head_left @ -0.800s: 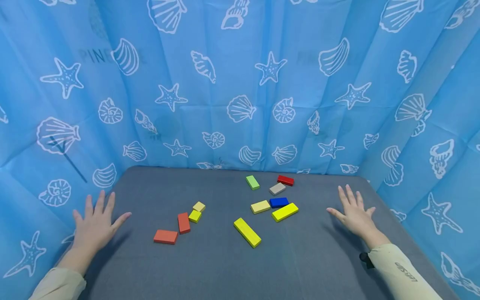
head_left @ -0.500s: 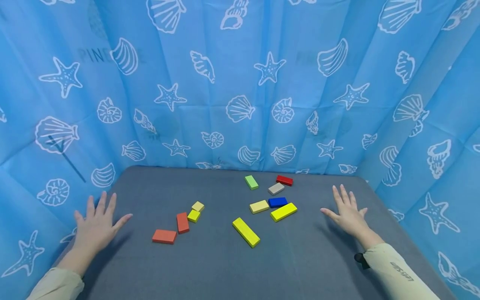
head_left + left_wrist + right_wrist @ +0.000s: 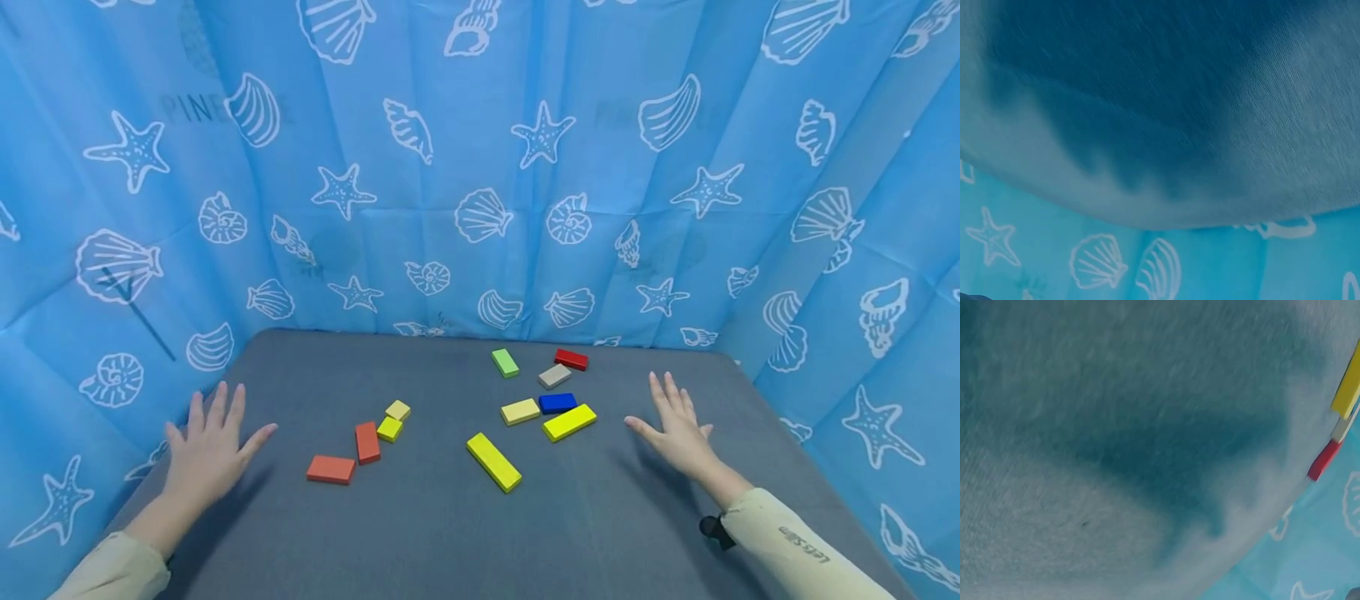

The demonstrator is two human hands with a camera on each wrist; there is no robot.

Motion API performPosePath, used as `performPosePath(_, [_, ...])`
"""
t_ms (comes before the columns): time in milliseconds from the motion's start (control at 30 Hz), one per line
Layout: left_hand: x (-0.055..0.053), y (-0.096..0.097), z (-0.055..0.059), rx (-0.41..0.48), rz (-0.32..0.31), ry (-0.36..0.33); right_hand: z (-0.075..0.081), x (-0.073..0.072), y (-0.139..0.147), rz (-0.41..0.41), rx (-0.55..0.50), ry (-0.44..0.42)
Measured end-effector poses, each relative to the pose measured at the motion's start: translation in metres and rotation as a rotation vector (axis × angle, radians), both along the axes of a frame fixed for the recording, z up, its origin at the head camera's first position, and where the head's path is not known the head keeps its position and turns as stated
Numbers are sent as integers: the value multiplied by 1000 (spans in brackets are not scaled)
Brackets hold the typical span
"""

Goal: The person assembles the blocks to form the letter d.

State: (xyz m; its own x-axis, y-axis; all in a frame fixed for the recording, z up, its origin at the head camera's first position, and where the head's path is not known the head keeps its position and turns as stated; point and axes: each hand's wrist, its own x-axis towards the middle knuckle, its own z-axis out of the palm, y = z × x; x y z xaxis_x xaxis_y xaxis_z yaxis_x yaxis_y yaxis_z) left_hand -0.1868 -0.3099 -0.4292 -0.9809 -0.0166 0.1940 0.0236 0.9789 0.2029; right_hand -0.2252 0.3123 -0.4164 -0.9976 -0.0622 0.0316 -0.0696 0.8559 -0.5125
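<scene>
My left hand [image 3: 206,458] is spread above the left side of the table, fingers straight, holding nothing. Nearest to it lie an orange-red block [image 3: 331,469] and a second orange-red block [image 3: 367,442]. Beside them sit a small bright yellow block [image 3: 390,429] and a pale yellow one [image 3: 398,410]. Over the right side hovers my right hand [image 3: 678,437], also spread and holding nothing. The long yellow block [image 3: 570,422] is closest to it, next to a blue block [image 3: 558,403] and a cream-yellow block [image 3: 520,412]. Only the hands' shadows show in the wrist views.
Another long yellow block [image 3: 493,462] lies mid-table. Farther back are a green block [image 3: 505,362], a beige block [image 3: 555,377] and a red block [image 3: 572,359]. A blue shell-print curtain [image 3: 480,167] surrounds the grey table [image 3: 420,533] at the back and sides.
My right hand has moved left, toward the blocks. My left hand has shifted slightly to the right. The blocks lie as before.
</scene>
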Motion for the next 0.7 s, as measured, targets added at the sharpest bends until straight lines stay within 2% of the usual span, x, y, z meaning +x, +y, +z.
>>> performPosePath(167, [5,11,-2,10,-47,-32,0,3,-10,19,13,-4])
performPosePath(367, [9,31,-2,29,-121,-64,0,5,-24,22,-26,-60])
performPosePath(700, [14,76,-8,-9,-270,-54,-7,2,-45,40,-63,-102])
